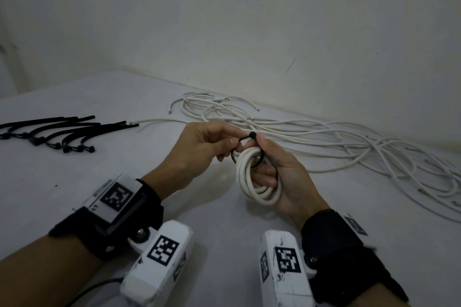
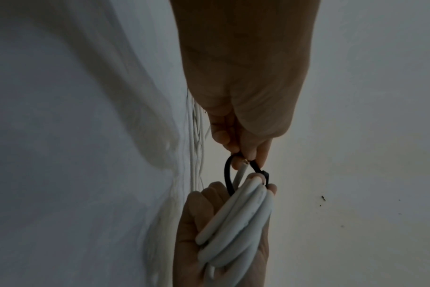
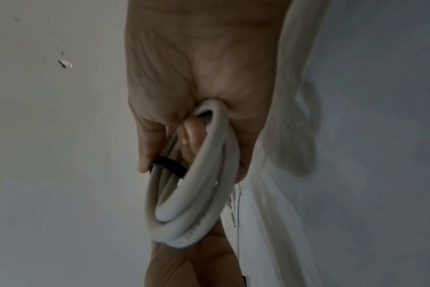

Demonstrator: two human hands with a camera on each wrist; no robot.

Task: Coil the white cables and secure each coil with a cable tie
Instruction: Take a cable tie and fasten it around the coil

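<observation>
Currently, the white cable coil [image 1: 257, 177] is gripped by the right hand [image 1: 284, 169]; the black cable tie [image 1: 245, 147], pinched by the left hand [image 1: 202, 147], should be drawn snug evenly.

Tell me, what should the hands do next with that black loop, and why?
Probably pull the tail to tighten it. The cable tie hangs as a wide, loose loop round the white coil held by the right hand, and the left hand pinches the strap.

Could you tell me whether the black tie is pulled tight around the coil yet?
Not yet: the tie forms a wide loose loop around the coil.
</observation>
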